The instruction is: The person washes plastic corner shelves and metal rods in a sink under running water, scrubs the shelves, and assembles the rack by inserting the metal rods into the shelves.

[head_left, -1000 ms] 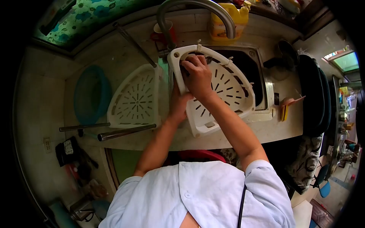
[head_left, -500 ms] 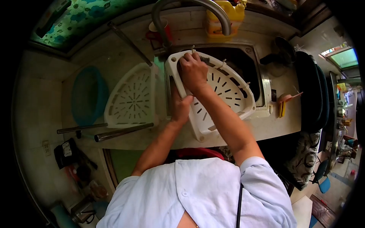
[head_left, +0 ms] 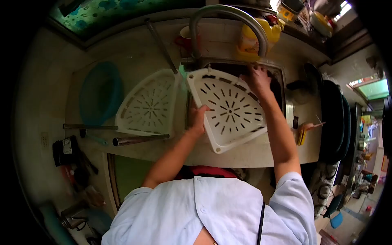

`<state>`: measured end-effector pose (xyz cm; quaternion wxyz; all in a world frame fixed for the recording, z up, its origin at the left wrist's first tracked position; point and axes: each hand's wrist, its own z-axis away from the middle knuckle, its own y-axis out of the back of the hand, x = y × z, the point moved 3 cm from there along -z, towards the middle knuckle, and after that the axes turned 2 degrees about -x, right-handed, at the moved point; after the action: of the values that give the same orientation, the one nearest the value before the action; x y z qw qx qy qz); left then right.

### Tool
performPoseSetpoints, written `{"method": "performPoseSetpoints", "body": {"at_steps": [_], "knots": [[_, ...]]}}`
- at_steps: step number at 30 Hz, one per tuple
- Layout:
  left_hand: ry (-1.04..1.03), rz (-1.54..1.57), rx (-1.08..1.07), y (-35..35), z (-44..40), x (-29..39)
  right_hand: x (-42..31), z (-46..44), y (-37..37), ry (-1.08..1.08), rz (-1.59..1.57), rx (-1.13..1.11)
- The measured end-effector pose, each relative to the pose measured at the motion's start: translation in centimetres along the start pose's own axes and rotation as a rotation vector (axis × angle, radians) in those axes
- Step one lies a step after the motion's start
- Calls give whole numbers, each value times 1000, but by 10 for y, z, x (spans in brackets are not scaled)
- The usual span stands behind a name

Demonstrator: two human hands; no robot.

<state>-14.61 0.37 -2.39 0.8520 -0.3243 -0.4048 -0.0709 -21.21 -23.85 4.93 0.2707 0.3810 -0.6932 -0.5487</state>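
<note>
A white plastic corner shelf (head_left: 228,109) with radiating slots is tilted over the front of the sink (head_left: 279,64). My left hand (head_left: 199,118) grips its left rim, with the thumb over the top. Beyond the shelf's far right edge, my right hand (head_left: 259,79) hangs above the dark basin with its fingers pointing away from me. Those fingers are blurred, and whatever lies under them is hidden. To the left, a second white corner shelf (head_left: 149,107) with metal tubes stands on the counter.
A curved metal faucet (head_left: 226,9) arches over the sink's far side. Behind it stand a yellow jug (head_left: 251,38) and a red mug (head_left: 184,41). A blue basin (head_left: 101,94) sits at the left; a dark pan (head_left: 312,77) and a pink-handled item (head_left: 312,125) lie right.
My right hand has left the shelf's left inner side and moved right, over the sink. The shelf's slotted face now shows more fully. My left hand keeps its grip on the rim.
</note>
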Motion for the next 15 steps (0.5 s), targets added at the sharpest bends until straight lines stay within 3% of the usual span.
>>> {"method": "performPoseSetpoints", "body": {"at_steps": [1,2,4,5,6,7,9,11,15], "knots": [[-16,9,5,0,-5,-6,-17,2,6,-22,-27,-46],[94,94,23,-1,-9,-18,-30,-8,-5,79,-177,63],[197,182,44,-11,-6,-26,-81,-28,4,128,-519,-7],[123,175,51,-22,-1,-19,-107,-34,8,388,-673,148],[50,166,57,-27,2,-14,-132,-47,3,289,-785,-125],[40,168,56,-26,2,-13,-158,-54,4,196,-882,-98],[29,135,63,-23,0,-12,-190,-80,-28,296,-893,-43],[39,117,65,-21,2,-5,-208,-101,-49,64,-774,-225],[24,200,130,-21,7,-1,-236,-108,-68,80,-902,-295]]}}
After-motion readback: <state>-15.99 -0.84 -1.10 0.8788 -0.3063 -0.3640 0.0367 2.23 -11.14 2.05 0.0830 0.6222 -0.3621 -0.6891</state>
